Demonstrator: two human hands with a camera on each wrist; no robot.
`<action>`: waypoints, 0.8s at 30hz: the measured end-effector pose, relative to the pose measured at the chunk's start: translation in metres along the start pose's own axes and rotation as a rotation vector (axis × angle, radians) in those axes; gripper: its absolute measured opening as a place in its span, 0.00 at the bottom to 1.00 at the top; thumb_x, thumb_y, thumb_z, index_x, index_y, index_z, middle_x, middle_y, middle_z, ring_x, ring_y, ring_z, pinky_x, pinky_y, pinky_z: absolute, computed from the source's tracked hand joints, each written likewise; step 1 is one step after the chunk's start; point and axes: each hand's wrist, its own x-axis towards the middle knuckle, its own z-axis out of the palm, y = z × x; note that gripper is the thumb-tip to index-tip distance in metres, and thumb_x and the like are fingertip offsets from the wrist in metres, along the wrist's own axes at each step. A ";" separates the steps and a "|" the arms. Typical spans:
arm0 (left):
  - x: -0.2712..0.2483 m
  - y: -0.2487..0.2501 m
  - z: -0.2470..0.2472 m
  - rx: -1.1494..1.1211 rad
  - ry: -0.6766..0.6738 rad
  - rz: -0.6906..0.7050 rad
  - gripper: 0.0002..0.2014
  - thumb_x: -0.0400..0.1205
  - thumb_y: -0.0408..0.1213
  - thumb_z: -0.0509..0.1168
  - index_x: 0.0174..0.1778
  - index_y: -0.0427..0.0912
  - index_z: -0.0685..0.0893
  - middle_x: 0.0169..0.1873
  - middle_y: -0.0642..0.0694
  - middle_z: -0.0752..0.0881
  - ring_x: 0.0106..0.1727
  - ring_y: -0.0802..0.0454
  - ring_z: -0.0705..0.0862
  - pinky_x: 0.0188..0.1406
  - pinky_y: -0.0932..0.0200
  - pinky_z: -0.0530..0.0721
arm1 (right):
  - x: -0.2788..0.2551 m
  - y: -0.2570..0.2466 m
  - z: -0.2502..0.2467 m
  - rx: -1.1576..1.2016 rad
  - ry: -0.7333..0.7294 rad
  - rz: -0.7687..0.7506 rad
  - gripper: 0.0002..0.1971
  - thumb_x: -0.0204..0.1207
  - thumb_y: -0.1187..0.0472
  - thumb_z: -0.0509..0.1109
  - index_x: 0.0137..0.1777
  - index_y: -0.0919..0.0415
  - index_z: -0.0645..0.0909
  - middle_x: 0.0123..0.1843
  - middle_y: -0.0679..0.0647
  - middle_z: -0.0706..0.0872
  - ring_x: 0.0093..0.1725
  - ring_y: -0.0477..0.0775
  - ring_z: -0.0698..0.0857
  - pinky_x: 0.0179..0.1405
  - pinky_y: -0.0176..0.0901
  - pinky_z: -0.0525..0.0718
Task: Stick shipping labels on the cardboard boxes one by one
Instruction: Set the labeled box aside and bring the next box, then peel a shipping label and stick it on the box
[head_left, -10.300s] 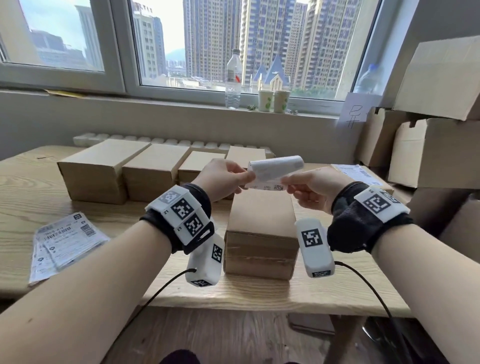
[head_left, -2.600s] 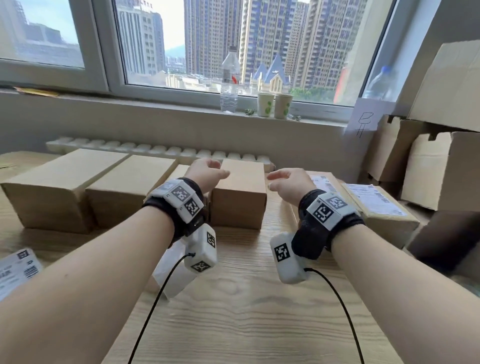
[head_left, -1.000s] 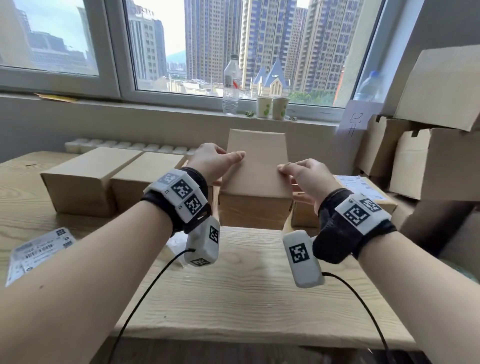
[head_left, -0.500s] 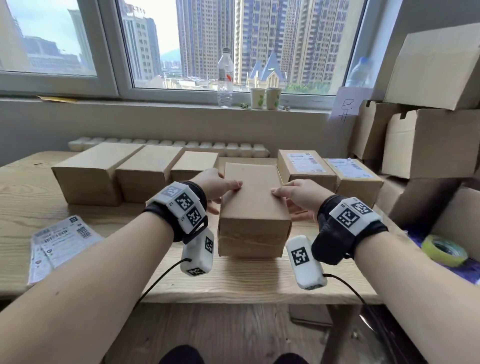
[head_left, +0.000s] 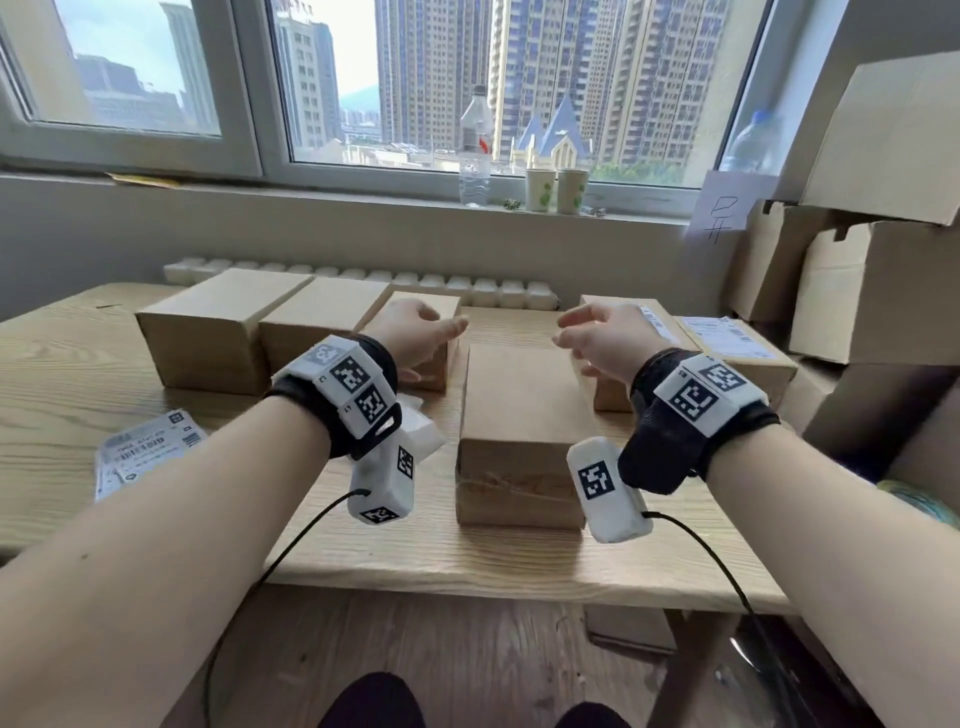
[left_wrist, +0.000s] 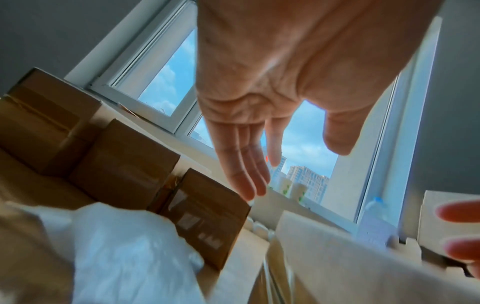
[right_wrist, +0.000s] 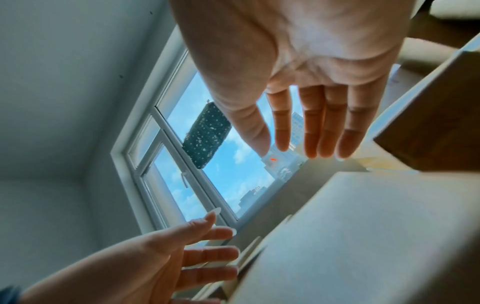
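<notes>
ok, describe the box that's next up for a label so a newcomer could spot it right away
Start at the wooden table under the window. Along its far side runs a row of cardboard boxes; one box sits alone nearer the front edge, between the left hand and right hand. Unlike the two right-hand boxes, its top carries no label, and it lies end-on, out of the row.

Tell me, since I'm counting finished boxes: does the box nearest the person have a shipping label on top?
No, the top of the nearest box is bare brown cardboard in the head view.
</notes>
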 end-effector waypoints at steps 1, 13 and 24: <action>0.001 0.001 -0.009 -0.017 0.033 0.022 0.26 0.80 0.51 0.64 0.68 0.37 0.75 0.57 0.41 0.82 0.57 0.46 0.84 0.49 0.49 0.88 | 0.000 -0.010 0.005 0.019 -0.007 -0.027 0.10 0.75 0.63 0.70 0.56 0.59 0.83 0.49 0.53 0.84 0.51 0.51 0.82 0.53 0.46 0.85; -0.010 -0.082 -0.133 0.055 0.275 -0.064 0.09 0.77 0.45 0.70 0.49 0.46 0.86 0.45 0.46 0.85 0.50 0.50 0.82 0.55 0.55 0.79 | -0.007 -0.082 0.153 -0.014 -0.303 -0.172 0.09 0.73 0.66 0.70 0.34 0.53 0.84 0.36 0.49 0.85 0.43 0.50 0.84 0.51 0.46 0.88; -0.035 -0.196 -0.188 -0.088 0.320 -0.389 0.08 0.79 0.43 0.68 0.50 0.46 0.82 0.53 0.44 0.83 0.57 0.46 0.80 0.49 0.51 0.82 | -0.014 -0.096 0.259 -0.092 -0.607 0.081 0.10 0.76 0.66 0.67 0.56 0.67 0.84 0.45 0.59 0.85 0.38 0.55 0.85 0.47 0.48 0.88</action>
